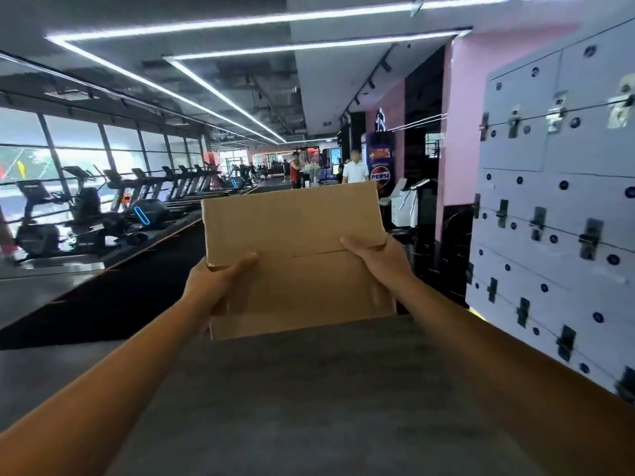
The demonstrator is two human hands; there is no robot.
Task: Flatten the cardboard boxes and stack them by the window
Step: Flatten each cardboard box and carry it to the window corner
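While both hands' fingers grasp it, the cardboard box seems flattened.

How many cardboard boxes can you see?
1. The flattened cardboard box is held up between the left hand and right hand. Others may be out of view.

One flattened cardboard box is showing, two hands are gripping it, and two people are standing way back by one Pepsi cooler.
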